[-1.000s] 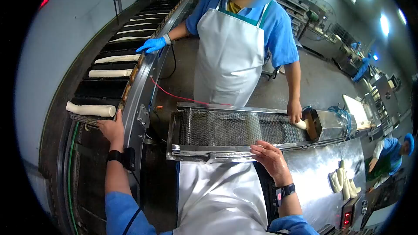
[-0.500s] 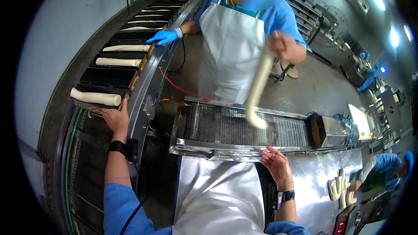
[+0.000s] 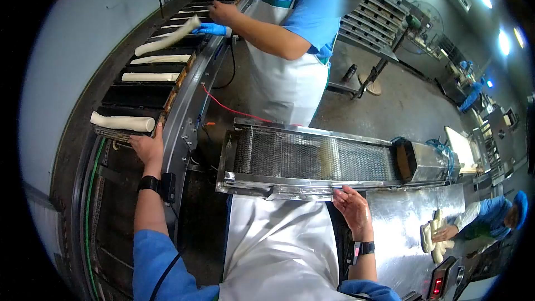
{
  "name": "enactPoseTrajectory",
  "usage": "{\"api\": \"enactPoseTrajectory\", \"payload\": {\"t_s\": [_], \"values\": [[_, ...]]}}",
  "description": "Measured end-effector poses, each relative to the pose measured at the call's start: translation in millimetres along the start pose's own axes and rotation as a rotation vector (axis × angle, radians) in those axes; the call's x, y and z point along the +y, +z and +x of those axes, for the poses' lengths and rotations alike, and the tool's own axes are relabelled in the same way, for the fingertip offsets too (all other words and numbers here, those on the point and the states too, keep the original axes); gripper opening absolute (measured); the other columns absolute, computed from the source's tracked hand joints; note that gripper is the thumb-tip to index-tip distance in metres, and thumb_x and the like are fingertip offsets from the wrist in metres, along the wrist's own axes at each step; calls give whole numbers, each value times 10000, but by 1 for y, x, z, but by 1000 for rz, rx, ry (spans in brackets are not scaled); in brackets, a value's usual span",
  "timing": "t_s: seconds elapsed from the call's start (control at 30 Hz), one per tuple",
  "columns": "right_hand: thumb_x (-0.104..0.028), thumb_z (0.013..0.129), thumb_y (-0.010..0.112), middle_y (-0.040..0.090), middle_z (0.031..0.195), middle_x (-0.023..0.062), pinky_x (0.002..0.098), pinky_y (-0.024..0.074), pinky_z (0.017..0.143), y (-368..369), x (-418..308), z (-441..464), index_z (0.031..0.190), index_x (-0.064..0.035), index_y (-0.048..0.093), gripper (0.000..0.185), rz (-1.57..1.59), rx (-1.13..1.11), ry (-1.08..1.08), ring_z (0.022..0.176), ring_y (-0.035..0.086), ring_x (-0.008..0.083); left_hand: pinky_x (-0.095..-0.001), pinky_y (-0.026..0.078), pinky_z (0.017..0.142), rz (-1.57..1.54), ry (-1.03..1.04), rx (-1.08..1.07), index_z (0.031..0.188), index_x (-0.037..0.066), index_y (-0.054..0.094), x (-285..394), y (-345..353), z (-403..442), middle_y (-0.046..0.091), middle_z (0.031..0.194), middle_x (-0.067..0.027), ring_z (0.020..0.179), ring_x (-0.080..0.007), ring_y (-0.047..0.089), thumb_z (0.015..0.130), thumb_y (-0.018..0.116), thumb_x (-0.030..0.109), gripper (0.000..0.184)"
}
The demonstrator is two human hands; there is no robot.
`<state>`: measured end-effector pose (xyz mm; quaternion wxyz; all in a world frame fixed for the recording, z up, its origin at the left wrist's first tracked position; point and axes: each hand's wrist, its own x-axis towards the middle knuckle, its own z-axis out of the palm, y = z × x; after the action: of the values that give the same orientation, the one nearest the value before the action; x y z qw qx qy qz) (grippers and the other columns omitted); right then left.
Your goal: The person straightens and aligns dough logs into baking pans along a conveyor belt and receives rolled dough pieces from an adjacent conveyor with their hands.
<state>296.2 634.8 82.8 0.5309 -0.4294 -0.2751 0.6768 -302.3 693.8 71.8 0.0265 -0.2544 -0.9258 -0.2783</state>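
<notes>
My left hand (image 3: 147, 149) grips the near corner of the front baking pan, its thumb along the pan's end. A thick roll of dough (image 3: 122, 122) lies in that pan. My right hand (image 3: 354, 209) holds nothing; its fingers are loosely apart and the fingertips touch the near metal edge of the mesh conveyor (image 3: 312, 190). Across from me, a co-worker in a white apron (image 3: 284, 72) holds a long dough strip (image 3: 167, 38) over the pans with a bare hand. That person's blue-gloved hand (image 3: 209, 29) is at the pan line's edge.
The line of dark pans (image 3: 136, 96) runs away at the left, several with dough strips. At right, a steel table (image 3: 395, 223) carries dough pieces (image 3: 432, 234) under another worker's hand. A red-lit display (image 3: 438, 285) stands near it. Racked trays (image 3: 370, 19) are behind.
The co-worker has turned and swung the dough strip from above the mesh conveyor leftward to over the pans. The worker at right has reached onto the dough pieces. My hands stay put.
</notes>
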Motion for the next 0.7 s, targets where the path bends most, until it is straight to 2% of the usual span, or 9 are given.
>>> {"api": "enactPoseTrajectory", "payload": {"t_s": [0.2, 0.23, 0.27, 0.3, 0.37, 0.4, 0.53, 0.67, 0.7], "values": [[-137, 919, 527, 658, 1101, 197, 403, 525, 905, -6, 8, -4, 1227, 24, 510, 348, 32, -7, 2, 1006, 650, 297, -472, 225, 1156, -156, 16, 79, 1387, -238, 101, -14, -2, 5, 151, 1449, -435, 1390, -477, 212, 785, 613, 679, 1211], [-140, 919, 524, 657, 1102, 197, 403, 525, 904, -3, 9, -6, 1229, 22, 510, 349, 35, 15, 6, 1007, 650, 296, -467, 227, 1153, -323, -11, 33, 1390, -235, 103, -35, 12, 23, 158, 1451, -429, 1386, -480, 218, 797, 622, 652, 1187], [-134, 921, 556, 666, 1064, 180, 364, 538, 895, 4, 4, -10, 1205, 47, 517, 338, 44, 39, 22, 965, 655, 238, -463, 230, 1151, -488, -36, -16, 1393, -231, 105, -46, 19, 33, 165, 1453, -424, 1381, -482, 223, 809, 631, 625, 1163], [-134, 921, 556, 666, 1064, 180, 364, 538, 895, 6, 4, -10, 1205, 47, 517, 338, 49, 37, 20, 965, 655, 238, -463, 230, 1151, -488, -31, -12, 1393, -231, 105, -40, 9, 31, 165, 1453, -424, 1381, -482, 223, 809, 631, 625, 1163], [-120, 908, 571, 667, 1038, 161, 367, 536, 893, 17, 5, -7, 1189, 44, 520, 329, 44, 58, 31, 931, 650, 224, -449, 238, 1146, -448, 89, 360, 1415, -202, 105, -25, -22, 33, 183, 1469, -391, 1381, -471, 232, 837, 640, 574, 1106], [-120, 908, 571, 667, 1038, 161, 367, 536, 893, 18, 5, -7, 1189, 44, 520, 329, 43, 57, 31, 931, 650, 224, -443, 240, 1144, -490, 44, 373, 1447, -151, 106, -21, -27, 40, 189, 1500, -335, 1398, -429, 228, 862, 633, 542, 1049], [-108, 897, 584, 658, 1011, 147, 366, 533, 885, 21, 8, 0, 1163, 36, 535, 306, 71, 40, 52, 903, 638, 215, -443, 234, 1151, -779, -189, 179, 1479, -87, 103, -10, -52, 56, 177, 1534, -270, 1411, -383, 228, 880, 604, 549, 1007], [-103, 893, 582, 653, 1025, 158, 376, 529, 885, 20, 9, 3, 1155, 32, 545, 297, 75, 26, 71, 940, 641, 243, -467, 229, 1155, -668, -200, 179, 1467, -115, 35, -63, -29, 87, 114, 1509, -352, 1430, -429, 116, 921, 532, 537, 985], [-103, 893, 580, 654, 1030, 160, 379, 529, 885, 21, 8, 3, 1159, 32, 544, 300, 75, 31, 76, 954, 643, 252, -476, 276, 1134, -624, -286, 172, 1468, -114, 26, -78, -23, 101, 153, 1501, -348, 1395, -430, 233, 933, 516, 523, 965]]}}
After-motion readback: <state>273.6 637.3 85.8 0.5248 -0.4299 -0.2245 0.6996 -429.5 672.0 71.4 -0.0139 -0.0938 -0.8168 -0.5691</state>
